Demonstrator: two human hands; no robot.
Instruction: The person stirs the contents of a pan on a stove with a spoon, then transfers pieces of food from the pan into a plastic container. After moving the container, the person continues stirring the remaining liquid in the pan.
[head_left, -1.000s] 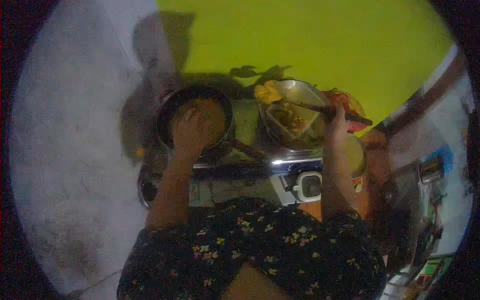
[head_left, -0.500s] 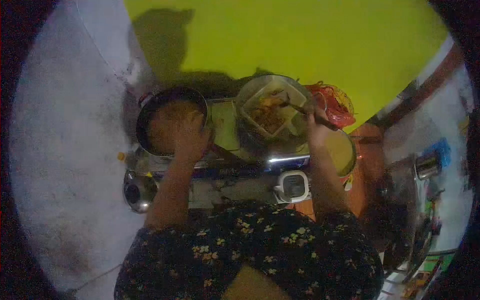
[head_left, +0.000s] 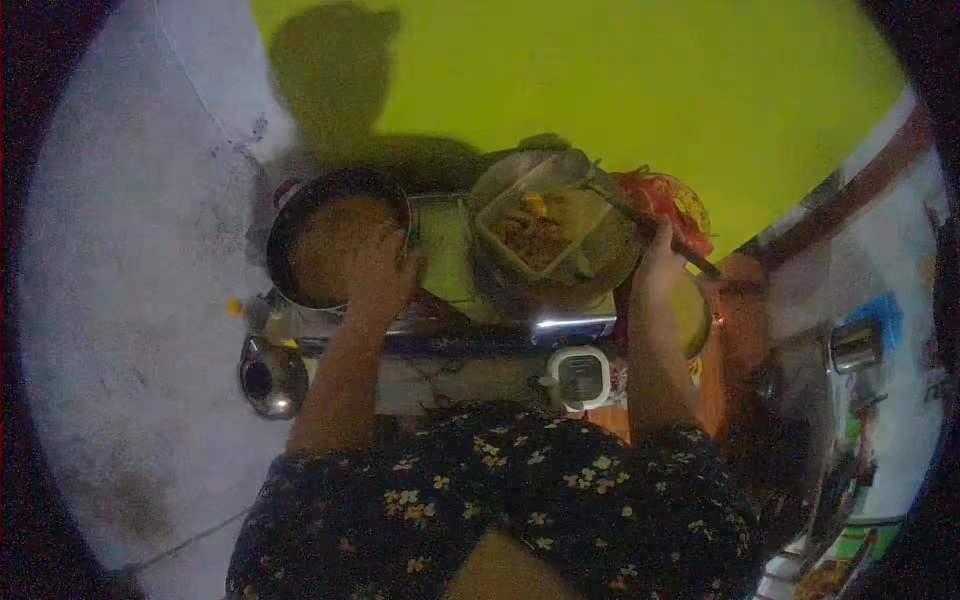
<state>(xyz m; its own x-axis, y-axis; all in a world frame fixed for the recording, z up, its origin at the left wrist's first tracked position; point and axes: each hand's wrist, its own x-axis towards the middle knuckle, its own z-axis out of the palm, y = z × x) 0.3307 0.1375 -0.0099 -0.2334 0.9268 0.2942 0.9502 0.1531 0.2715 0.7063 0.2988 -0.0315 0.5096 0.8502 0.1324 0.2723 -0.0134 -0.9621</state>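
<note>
My left hand [head_left: 381, 268] overlaps the right rim of a dark round pan [head_left: 284, 265] with brown contents; its fingers are blurred in the dim light, so I cannot tell whether they grip anything. My right hand [head_left: 656, 258] is closed around the dark handle of a cooking utensil [head_left: 692, 256]. The utensil slants up and left, its blurred far end over the edge of a round pot [head_left: 622, 258]. A square translucent container [head_left: 487, 212] sits within the pot's outline, holding brown food and a yellow piece.
Both vessels stand on a two-burner stove [head_left: 480, 338] against a green wall [head_left: 600, 80]. A red bag [head_left: 665, 195] lies right of the pot, and a yellowish round vessel [head_left: 692, 310] is partly behind my right forearm. A white-rimmed box [head_left: 582, 378] and a metal kettle-like vessel [head_left: 272, 380] are nearer me.
My right hand has moved slightly right and the utensil's far end has lifted away from the food toward the container's upper right edge. My left hand has shifted little.
</note>
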